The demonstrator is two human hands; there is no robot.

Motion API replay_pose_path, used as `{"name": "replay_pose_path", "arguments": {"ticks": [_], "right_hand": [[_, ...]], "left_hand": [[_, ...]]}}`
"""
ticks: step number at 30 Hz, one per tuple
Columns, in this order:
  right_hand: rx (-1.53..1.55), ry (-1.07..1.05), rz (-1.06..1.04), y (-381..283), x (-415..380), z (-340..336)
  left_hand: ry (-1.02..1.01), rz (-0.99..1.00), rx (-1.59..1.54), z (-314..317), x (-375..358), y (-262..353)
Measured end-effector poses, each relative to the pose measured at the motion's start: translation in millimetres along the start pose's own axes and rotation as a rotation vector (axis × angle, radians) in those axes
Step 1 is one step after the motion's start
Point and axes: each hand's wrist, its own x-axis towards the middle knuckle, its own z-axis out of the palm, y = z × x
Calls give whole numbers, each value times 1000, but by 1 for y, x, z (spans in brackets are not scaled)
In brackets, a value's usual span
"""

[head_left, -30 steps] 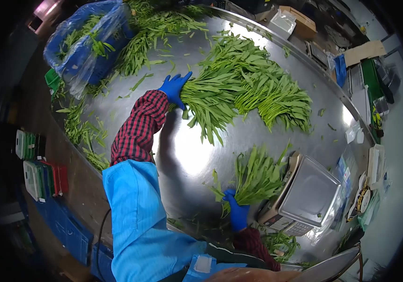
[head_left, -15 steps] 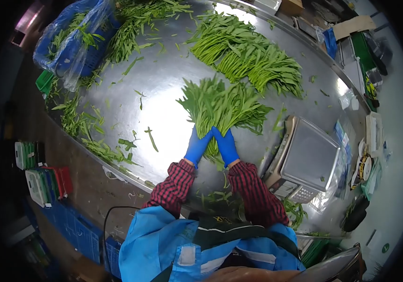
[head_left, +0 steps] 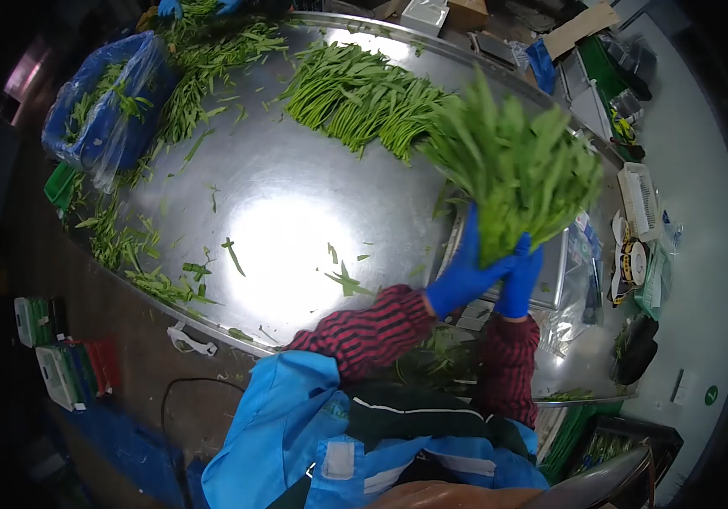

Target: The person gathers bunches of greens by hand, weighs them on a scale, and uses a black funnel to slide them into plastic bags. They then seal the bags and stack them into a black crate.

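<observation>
The person's left hand [head_left: 464, 276] and right hand [head_left: 519, 284], both in blue gloves, were closed around the stem end of a bunch of greens [head_left: 521, 165], wrists close together. The bunch was held over the scale [head_left: 555, 276], its leaves fanned out and slightly blurred. It hid most of the scale, and the hands covered more of its near side, so one could not tell whether any leaves touched the pan.

Just left of the bunch's leaves, a row of greens [head_left: 359, 97] lay across the far part of the metal table [head_left: 203, 191], its right end partly behind the raised leaves. Small leaf scraps [head_left: 348, 280] were scattered left of the hands, and trimmings [head_left: 114, 242] lined the table's left edge. At the far left stood a blue basket [head_left: 135, 136] lined with clear plastic, with cut leaves inside, and beside it a heap of greens [head_left: 203, 81]. Another person's gloved hand [head_left: 169, 8] showed at the top edge; what it held could not be made out.

Right of the scale, a roll of tape [head_left: 633, 263] and a white basket [head_left: 639, 199] crowded the table's right side. Clear plastic [head_left: 563, 331] lay near the scale, and a dark object [head_left: 637, 352] sat at the near right corner.
</observation>
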Motion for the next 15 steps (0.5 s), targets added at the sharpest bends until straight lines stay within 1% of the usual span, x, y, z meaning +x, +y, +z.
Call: {"name": "replay_pose_path", "arguments": {"ticks": [1, 3, 4, 6, 7, 8, 9, 10, 11, 13, 14, 15], "right_hand": [[-24, 19, 8, 0, 10, -23], [-75, 59, 24, 19, 28, -75], [-192, 33, 30, 39, 34, -103], [-420, -12, 34, 88, 40, -151], [-669, 43, 84, 105, 37, -163], [-913, 104, 133, 113, 38, -170], [-897, 123, 153, 101, 39, -163], [-879, 138, 187, 75, 30, -146], [-861, 153, 233, 65, 18, -138], [-693, 234, 132, 80, 7, -161], [-612, 273, 80, 87, 0, -170], [-490, 369, 100, 84, -9, -174]], "left_hand": [[-34, 68, 59, 17, 4, -18], [-101, -68, -59, 50, 8, -61], [-138, -137, -116, 58, 8, -85], [-248, -215, 120, 51, 6, -151], [-302, -243, 244, 52, 9, -168], [-289, -206, 266, 53, 8, -167], [-275, -169, 292, 44, 1, -163], [-259, -146, 322, 30, -1, -156], [-220, -225, 340, 16, 2, -145], [-143, -377, 378, -13, 10, -120], [-103, -345, 391, -37, 22, -120], [-61, -312, 400, -63, 40, -121]]}}
